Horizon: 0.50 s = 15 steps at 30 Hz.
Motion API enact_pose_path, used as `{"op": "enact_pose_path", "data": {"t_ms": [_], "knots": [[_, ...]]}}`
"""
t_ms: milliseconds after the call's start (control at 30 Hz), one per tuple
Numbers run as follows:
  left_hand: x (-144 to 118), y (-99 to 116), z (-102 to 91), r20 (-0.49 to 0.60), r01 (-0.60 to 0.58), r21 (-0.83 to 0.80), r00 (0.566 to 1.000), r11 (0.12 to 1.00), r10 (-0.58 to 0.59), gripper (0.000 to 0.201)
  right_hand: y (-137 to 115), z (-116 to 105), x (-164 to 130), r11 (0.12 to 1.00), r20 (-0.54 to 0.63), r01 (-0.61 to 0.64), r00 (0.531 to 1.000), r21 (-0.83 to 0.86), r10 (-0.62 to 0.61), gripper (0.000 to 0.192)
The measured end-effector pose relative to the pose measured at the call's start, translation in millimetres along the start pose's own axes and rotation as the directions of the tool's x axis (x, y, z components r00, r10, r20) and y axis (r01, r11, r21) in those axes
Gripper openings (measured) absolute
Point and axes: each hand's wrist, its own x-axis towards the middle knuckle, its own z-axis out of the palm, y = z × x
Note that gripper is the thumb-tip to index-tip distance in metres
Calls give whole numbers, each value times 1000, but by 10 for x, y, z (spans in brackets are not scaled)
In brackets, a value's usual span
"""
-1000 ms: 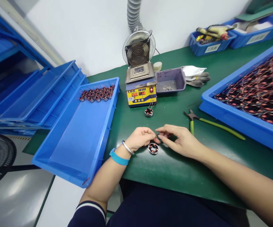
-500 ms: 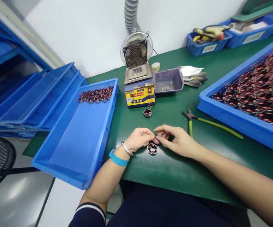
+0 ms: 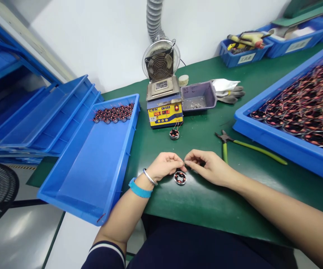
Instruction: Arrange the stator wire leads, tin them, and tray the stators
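A round wire-wound motor stator, a metal ring with copper coils, lies on the green table. My left hand is closed in a pinch just behind it, at its wire leads. From the other side my right hand is pinched at the same spot, its fingertips nearly touching the left ones. The fingers mostly hide the thin leads. A second stator, its leads pointing up, sits farther back before the yellow and blue solder pot. Green-handled cutters lie open, right of my right hand.
At left stands a blue tray with several stators at its far end. A larger blue tray full of stators is at right. Behind are a purple bin, gloves, a tool box and a fume hose.
My right fingers have drawn together into a tighter pinch beside the left fingertips. My left hand and the stator have hardly moved. The solder pot's display reads differently.
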Motion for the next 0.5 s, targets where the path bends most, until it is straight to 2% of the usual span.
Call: {"op": "enact_pose_path", "data": {"t_ms": [200,300,400,500], "knots": [[-14,18,41,-32,6,28,999,1000,-5,18,15,25,-4,995,-15,80,997,-56,-81,18],[-16,23,57,-56,9,38,998,999,-7,17,49,22,-6,991,-132,79,987,-111,-94,16],[-14,24,53,-53,7,47,999,999,-4,17,82,7,-37,972,-250,107,955,-208,-158,13],[-13,25,40,-30,-1,59,1000,998,3,20,93,14,-98,949,-217,174,948,-262,-233,15]]}}
